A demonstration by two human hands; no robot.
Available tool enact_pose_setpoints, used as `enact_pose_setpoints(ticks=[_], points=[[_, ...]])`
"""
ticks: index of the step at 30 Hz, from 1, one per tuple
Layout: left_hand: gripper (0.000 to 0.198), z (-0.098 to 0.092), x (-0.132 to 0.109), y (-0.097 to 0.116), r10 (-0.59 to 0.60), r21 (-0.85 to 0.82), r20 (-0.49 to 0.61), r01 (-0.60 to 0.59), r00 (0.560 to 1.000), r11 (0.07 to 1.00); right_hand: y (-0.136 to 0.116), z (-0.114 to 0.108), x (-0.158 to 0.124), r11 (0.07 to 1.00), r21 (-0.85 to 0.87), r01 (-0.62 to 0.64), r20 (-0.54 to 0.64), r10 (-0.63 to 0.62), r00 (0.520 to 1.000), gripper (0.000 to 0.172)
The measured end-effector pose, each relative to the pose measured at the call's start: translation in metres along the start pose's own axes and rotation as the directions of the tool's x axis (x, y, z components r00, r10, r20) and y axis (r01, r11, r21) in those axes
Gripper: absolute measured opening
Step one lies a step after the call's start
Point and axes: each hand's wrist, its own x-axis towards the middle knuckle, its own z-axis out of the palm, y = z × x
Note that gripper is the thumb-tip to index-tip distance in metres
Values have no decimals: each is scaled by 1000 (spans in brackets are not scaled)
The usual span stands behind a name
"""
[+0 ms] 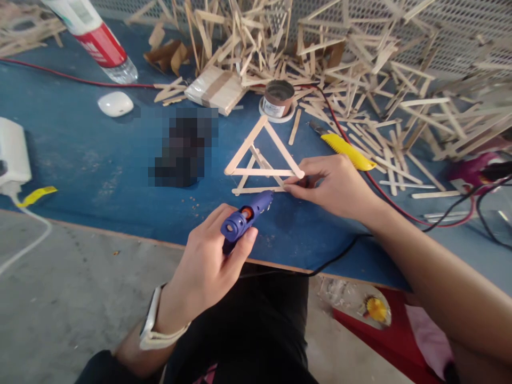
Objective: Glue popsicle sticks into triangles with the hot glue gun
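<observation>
My left hand (208, 261) is wrapped round a blue glue gun (246, 216), whose nozzle points at a stick lying on the blue table (100, 160). My right hand (334, 184) pinches the right corner of a stick triangle (262, 152) made of flat wooden sticks. The triangle stands tilted over other sticks joined beneath it. A white watch is on my left wrist.
A big heap of wooden sticks (360, 69) fills the back of the table. Near it are a small tin (278, 98), a yellow-handled cutter (346, 150), a wrapped stick bundle (216, 88), a bottle (96, 37), a white case (115, 103) and red and black cables.
</observation>
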Motion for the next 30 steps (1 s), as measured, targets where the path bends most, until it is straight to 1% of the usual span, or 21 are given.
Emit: enact_pose_setpoints(ticks=[3, 6, 16, 25, 30], points=[[14, 1, -1, -3, -41, -47, 18, 42, 999, 998, 0, -1, 0, 1000, -7, -17, 8, 17, 1000, 7], [16, 2, -2, -6, -52, -60, 43, 54, 998, 997, -1, -1, 0, 1000, -20, -19, 21, 19, 1000, 7], [16, 3, 3, -5, 17, 33, 20, -17, 1000, 999, -1, -1, -1, 1000, -10, 7, 11, -7, 1000, 7], [19, 4, 2, -4, 30, 53, 29, -32, 999, 998, 0, -1, -1, 1000, -5, 5, 11, -5, 1000, 4], [20, 5, 2, -5, 58, 85, -12, -57, 998, 995, 2, 0, -1, 1000, -13, 16, 12, -16, 1000, 4]])
